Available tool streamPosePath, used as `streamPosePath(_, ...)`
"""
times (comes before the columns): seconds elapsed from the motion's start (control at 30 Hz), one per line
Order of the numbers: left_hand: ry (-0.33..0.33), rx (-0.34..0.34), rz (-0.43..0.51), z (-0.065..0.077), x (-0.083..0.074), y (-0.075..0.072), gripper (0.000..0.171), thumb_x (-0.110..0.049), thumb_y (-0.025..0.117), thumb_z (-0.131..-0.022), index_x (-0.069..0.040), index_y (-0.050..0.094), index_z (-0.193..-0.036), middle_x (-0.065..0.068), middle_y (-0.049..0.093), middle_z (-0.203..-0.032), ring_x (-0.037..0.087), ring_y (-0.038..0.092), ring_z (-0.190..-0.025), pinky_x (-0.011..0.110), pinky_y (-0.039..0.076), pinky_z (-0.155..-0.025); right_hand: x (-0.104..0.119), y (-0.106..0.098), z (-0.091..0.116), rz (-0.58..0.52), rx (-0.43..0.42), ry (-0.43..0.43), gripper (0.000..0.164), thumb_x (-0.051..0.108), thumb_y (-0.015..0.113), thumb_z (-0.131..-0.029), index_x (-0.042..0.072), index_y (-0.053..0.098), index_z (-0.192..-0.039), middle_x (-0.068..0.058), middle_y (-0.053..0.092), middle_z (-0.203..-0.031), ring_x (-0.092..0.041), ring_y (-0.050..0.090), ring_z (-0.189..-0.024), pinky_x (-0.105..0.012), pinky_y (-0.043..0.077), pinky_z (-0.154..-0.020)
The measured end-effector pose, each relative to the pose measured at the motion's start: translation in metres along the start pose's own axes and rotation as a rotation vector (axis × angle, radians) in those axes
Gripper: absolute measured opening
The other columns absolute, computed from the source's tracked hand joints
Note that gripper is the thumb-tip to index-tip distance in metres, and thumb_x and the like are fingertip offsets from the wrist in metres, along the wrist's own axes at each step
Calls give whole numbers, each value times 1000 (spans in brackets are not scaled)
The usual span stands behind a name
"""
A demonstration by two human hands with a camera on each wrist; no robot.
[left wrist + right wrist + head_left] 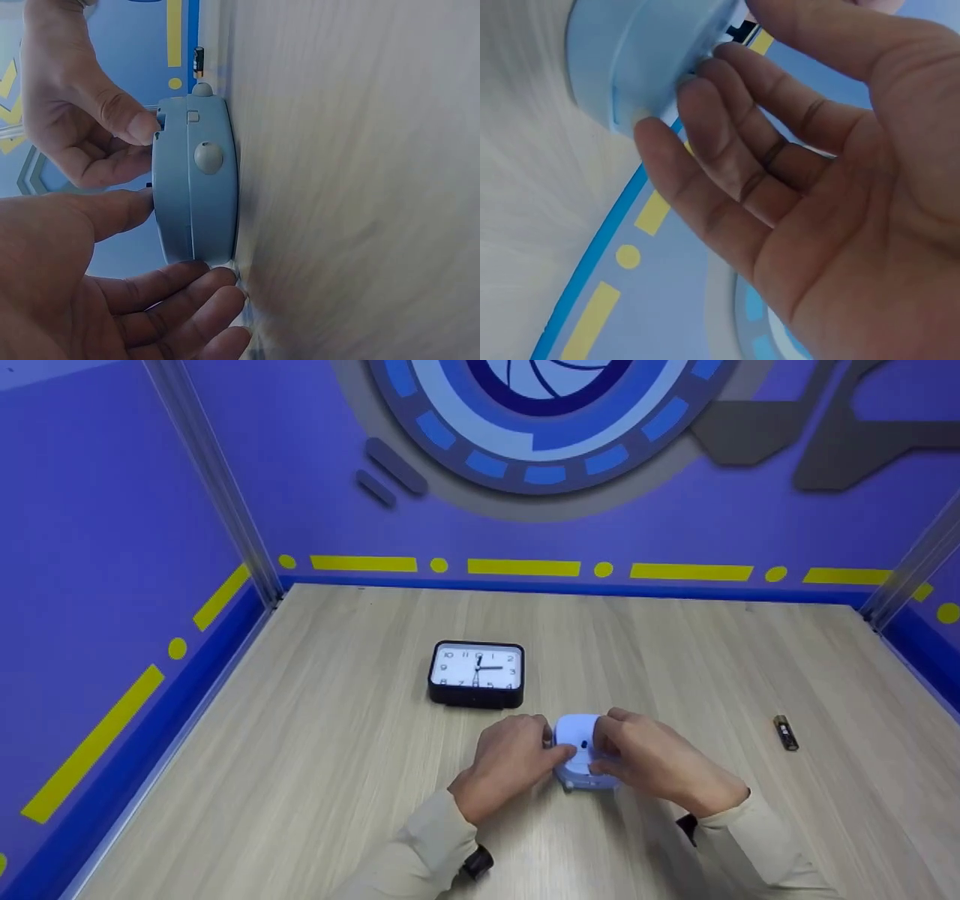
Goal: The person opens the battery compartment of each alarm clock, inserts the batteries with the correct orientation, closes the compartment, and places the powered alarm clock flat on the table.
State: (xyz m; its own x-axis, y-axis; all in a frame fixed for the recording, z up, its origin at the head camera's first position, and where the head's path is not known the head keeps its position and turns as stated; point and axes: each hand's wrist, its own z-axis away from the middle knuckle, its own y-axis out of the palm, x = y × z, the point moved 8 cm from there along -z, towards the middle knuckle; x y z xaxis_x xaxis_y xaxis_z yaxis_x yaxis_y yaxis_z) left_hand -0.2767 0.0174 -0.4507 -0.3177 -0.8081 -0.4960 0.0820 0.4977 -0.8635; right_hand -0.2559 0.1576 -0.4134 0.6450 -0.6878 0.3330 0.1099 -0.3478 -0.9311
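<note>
A small light blue clock [576,727] lies face down on the table, its pale back with a small dark knob turned up. Round feet [208,157] stick out from its near side in the left wrist view. My left hand [514,750] holds it from the left, thumb on the back and fingers along the side. From the right, my right hand [652,754] grips at the back, its thumb [141,127] at a notch by the edge and the other fingers bent. The right hand covers part of the clock's back in the head view.
A black rectangular alarm clock [478,667] lies face up behind the left hand. One battery [785,733] lies alone to the right. Blue printed panels [525,540] wall the wooden table [337,720] at the back and both sides.
</note>
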Motion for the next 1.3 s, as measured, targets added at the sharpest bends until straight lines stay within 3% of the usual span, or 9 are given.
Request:
streamPosePath(0.7, -5, 20, -24, -1, 1, 2, 37, -45, 77, -97, -8, 77, -102, -8, 57, -75, 8, 47, -63, 27, 37, -55, 5, 8, 14, 166, -117, -94, 10, 10, 84, -92, 10, 75, -94, 5, 55, -89, -7, 49, -75, -28, 49, -62)
streamPosePath(0.9, 10, -10, -73, 0, -1, 0, 36, -46, 77, -97, -11, 72, -90, -8, 52, -71, 9, 43, -61, 28, 35, -53, 9, 8, 20, 208, -197, -166, 9, 7, 84, -91, 9, 77, -94, 3, 57, -90, -8, 51, -78, -31, 53, -63)
streamPosePath(1.3, 32, 9, -75, 0, -3, 2, 35, -43, 76, -99, -13, 65, -86, -7, 47, -69, 10, 40, -61, 28, 31, -54, 11, 10, 21, 233, -231, -240, 9, 4, 83, -90, 5, 75, -94, 3, 54, -86, -8, 47, -75, -29, 50, -59)
